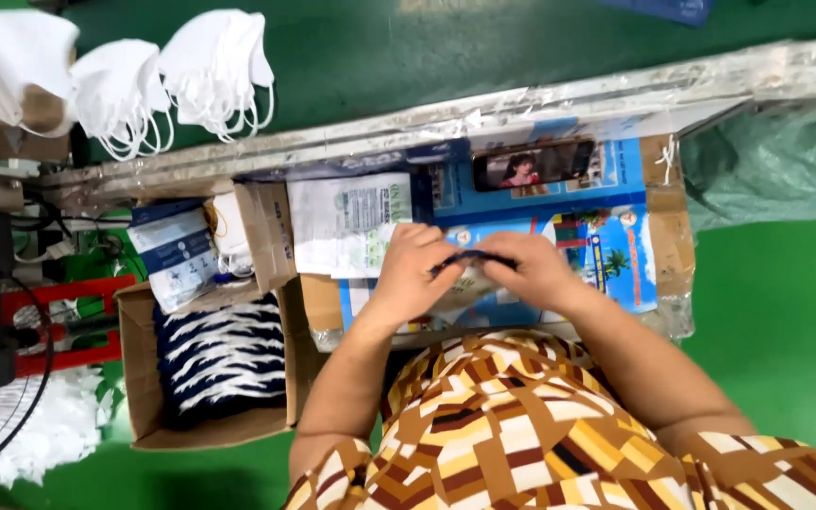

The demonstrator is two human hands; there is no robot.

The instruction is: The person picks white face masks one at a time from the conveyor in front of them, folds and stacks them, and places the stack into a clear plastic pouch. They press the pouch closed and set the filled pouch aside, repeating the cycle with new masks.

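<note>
both hands, left hand (410,269) and right hand (533,269), pinch a dark strap (472,258) stretched between their fingers.

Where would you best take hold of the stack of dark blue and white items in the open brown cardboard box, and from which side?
Probably from above: the open cardboard box walls off every side, so only the tops of the dark blue and white stack are exposed. Pinch a few upper edges near the middle. Both the left hand and right hand are busy with a dark strip.
</note>
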